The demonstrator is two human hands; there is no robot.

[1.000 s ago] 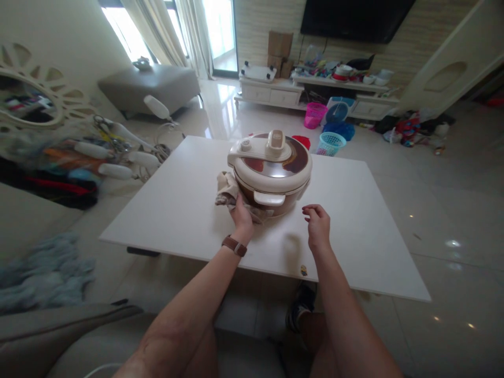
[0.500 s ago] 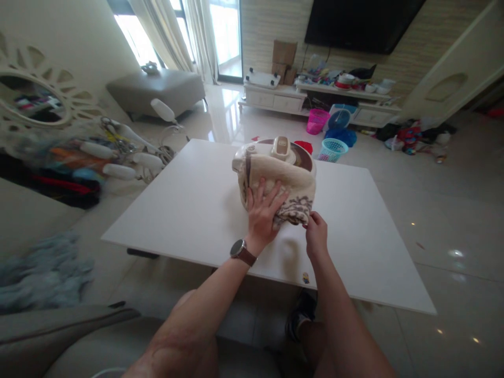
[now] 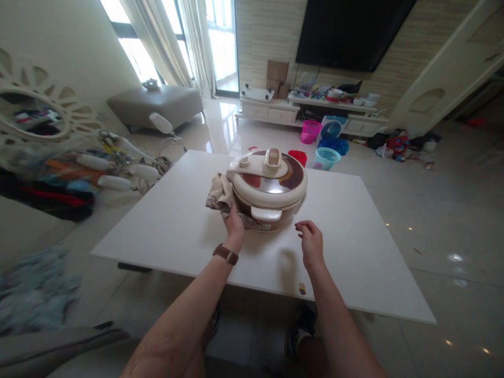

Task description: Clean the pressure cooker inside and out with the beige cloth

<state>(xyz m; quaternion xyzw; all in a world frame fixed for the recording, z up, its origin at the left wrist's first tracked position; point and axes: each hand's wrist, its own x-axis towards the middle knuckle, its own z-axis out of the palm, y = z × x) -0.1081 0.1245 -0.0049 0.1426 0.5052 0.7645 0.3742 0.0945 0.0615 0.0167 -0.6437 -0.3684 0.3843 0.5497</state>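
A cream-and-brown electric pressure cooker (image 3: 269, 189) stands upright on the white table (image 3: 346, 252), its lid on and its side handle facing me. My left hand (image 3: 235, 223) is closed on a beige cloth (image 3: 219, 194) with a dark pattern, bunched against the cooker's left side. Part of the cloth and some of the left fingers are hidden behind the hand. To the right of the cooker's front, my right hand (image 3: 310, 239) hovers over the table, fingers loosely bent and apart, with nothing visible in them. It does not touch the cooker.
A small cartoon sticker (image 3: 302, 288) is at the table's near edge. Beyond the table stand a light-blue basket (image 3: 326, 157), a pink basket (image 3: 310, 131) and a cluttered TV cabinet (image 3: 271, 113). White lamp shades (image 3: 114, 182) lie to the left. A grey bench (image 3: 157, 105) stands by the window.
The cloth has come off the cooker's front and lid and is now bunched at its left side. My left hand moved left with it; the right hand let go of its edge.
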